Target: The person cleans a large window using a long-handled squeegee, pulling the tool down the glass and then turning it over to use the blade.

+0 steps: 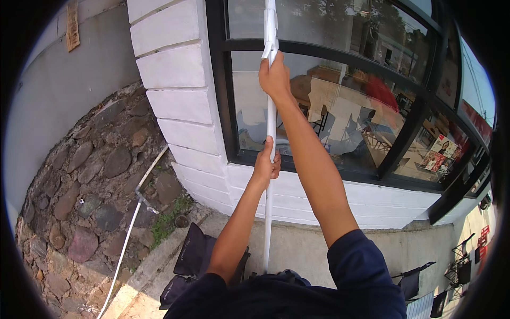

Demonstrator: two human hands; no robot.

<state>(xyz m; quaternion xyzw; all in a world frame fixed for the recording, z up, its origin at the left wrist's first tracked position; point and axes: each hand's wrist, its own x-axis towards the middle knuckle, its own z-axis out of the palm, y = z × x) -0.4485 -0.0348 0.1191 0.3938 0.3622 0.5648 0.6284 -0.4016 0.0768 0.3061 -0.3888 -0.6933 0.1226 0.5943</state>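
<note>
A long white pole (269, 207) stands nearly upright before a large black-framed window (326, 111). My left hand (267, 163) is wrapped around its middle. Higher up, my right hand (275, 75) grips the pole just below a white plastic fitting (271, 30) with a small angled lever. The pole's upper end runs out of the picture, so whatever it carries there is hidden. Its lower part passes down close to my body. Through the glass, chairs and tables show among reflections.
A white block pillar (175, 75) adjoins the window. At left is a stone wall (95, 191) with a thin white pipe (126, 239) and tap. Dark folding chairs (195, 255) stand on the concrete close to my left; more (410, 281) stand at right.
</note>
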